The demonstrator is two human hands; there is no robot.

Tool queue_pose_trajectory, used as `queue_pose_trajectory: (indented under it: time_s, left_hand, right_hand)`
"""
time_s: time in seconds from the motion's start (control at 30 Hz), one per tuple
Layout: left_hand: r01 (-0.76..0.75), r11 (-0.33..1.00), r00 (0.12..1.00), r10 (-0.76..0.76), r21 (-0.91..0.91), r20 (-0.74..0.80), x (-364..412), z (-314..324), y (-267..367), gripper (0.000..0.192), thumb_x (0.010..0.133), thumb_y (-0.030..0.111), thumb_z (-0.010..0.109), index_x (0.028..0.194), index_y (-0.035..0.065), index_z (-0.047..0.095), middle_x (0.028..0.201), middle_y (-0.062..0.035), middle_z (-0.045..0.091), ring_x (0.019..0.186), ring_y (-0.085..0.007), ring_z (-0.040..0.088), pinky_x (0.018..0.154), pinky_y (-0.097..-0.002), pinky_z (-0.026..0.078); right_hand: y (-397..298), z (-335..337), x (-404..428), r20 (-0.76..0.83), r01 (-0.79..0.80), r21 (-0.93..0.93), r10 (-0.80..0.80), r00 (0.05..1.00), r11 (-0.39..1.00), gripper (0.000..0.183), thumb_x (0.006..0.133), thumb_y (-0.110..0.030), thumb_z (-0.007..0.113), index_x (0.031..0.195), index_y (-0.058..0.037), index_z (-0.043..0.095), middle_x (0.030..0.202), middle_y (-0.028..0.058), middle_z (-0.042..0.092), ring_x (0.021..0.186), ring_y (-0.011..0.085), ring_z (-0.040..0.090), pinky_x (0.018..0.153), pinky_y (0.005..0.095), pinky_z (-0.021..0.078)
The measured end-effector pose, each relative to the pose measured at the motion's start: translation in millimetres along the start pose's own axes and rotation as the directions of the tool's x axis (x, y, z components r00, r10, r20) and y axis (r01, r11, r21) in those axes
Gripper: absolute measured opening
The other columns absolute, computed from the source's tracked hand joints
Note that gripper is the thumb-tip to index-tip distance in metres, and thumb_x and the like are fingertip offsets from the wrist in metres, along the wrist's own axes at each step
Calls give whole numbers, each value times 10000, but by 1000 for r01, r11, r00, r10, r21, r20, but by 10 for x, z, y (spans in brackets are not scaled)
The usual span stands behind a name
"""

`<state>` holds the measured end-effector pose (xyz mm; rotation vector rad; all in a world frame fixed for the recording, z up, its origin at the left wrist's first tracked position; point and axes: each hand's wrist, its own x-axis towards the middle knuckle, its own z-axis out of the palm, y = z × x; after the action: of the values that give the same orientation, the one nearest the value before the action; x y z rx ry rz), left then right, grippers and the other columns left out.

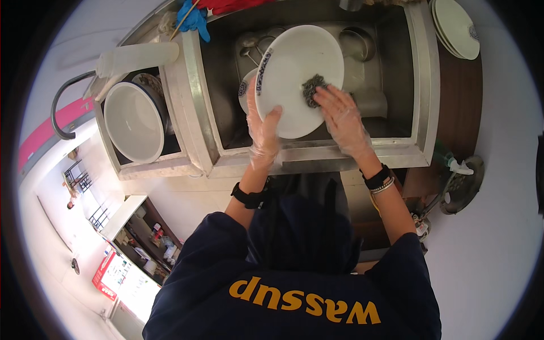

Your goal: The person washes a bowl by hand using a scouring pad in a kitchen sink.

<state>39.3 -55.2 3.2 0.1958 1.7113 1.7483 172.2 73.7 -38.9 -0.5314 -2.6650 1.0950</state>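
Note:
A white oval plate (293,80) with a blue patterned band on its rim is held tilted over a stainless steel sink (395,106). My left hand (263,123), in a clear plastic glove, grips its lower left edge with the thumb on the face. In my right hand (342,112), also gloved, is a steel wool scourer (313,90), pressed against the plate's face. Behind the oval plate, another patterned plate (245,91) shows partly in the sink. Metal ladles or spoons (250,41) and a round metal ring or pan (357,44) lie at the sink's bottom.
On the left, a large white basin (134,123) sits in a second sink, below a curved metal tap (57,102) and a translucent plastic bottle (136,57). Stacked plates (457,29) rest on the brown counter (459,102) at right. Blue gloves (193,19) hang on the back rim.

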Motion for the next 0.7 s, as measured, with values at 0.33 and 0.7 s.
queue_pose_trajectory:
  time_s: [0.33, 0.7]
  left_hand:
    - [-158, 981, 987, 161, 111, -19, 50, 204, -71, 701, 741, 236, 552, 1347, 25, 272, 1277, -154, 401, 1163, -256, 393, 997, -358, 285]
    - [-213, 955, 977, 214, 207, 22, 8, 310, 89, 766, 657, 178, 512, 1357, 22, 243, 1286, -162, 377, 1174, -268, 378, 1008, -360, 270]
  right_hand:
    - [-316, 312, 9, -368, -314, 471, 507, 779, 824, 296, 666, -87, 721, 918, -40, 573, 899, 96, 536, 830, 244, 505, 807, 344, 402]
    - [-285, 587, 201, -225, -161, 934, 877, 424, 318, 578, 721, -95, 685, 1208, 37, 403, 1089, 121, 489, 965, 150, 482, 839, 284, 402]
